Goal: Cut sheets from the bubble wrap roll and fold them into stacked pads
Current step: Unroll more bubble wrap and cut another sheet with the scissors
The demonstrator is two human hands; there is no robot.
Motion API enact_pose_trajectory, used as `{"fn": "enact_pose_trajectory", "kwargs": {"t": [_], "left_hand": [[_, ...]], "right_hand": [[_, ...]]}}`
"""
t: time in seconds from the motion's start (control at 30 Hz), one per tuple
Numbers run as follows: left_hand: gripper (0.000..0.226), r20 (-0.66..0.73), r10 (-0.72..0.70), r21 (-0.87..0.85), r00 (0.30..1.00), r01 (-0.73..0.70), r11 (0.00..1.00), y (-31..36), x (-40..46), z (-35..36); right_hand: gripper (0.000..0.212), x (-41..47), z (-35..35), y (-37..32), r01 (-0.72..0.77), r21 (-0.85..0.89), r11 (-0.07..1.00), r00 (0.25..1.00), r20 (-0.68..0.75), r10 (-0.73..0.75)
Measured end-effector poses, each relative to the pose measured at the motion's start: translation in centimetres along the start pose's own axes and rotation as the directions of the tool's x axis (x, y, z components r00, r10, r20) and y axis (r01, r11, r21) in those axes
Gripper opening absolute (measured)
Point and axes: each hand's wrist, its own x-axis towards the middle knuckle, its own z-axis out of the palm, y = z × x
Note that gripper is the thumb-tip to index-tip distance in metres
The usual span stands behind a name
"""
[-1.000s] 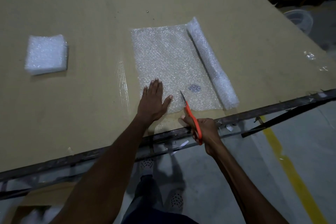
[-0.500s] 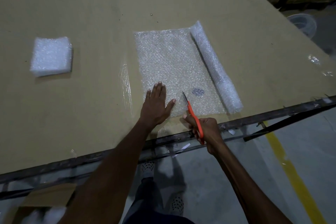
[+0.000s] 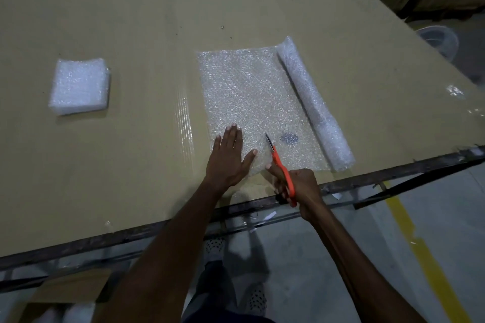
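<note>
Scissors (image 3: 280,165) have edged forward into the clear, bubbled, flat-lying sheet (image 3: 252,97).

Left hand (image 3: 228,156) laid flat, palm down, fingers straight, thumb spread toward right hand (image 3: 298,187). Right hand curled in grip, just beside. Both forearms extended forward.

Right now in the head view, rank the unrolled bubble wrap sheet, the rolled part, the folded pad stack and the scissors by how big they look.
1. Unrolled bubble wrap sheet
2. Rolled part
3. Folded pad stack, close to the roll, so this order is unsure
4. Orange scissors, smallest, partly hidden in the right hand
</note>
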Motion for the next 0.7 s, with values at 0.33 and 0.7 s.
{"fn": "enact_pose_trajectory", "kwargs": {"t": [0.33,0.7], "left_hand": [[0.081,-0.014,0.004,-0.018,1.0,-0.004,1.0,0.0,-0.1,0.0],[0.08,0.014,0.008,-0.023,1.0,-0.008,1.0,-0.1,0.0,-0.2]], "right_hand": [[0.046,1.6,0.1,-0.7,-0.025,0.037,0.999,0.999,0.037,0.023],[0.045,2.9,0.7,-2.0,-0.047,0.11,0.993,0.995,0.094,0.036]]}}
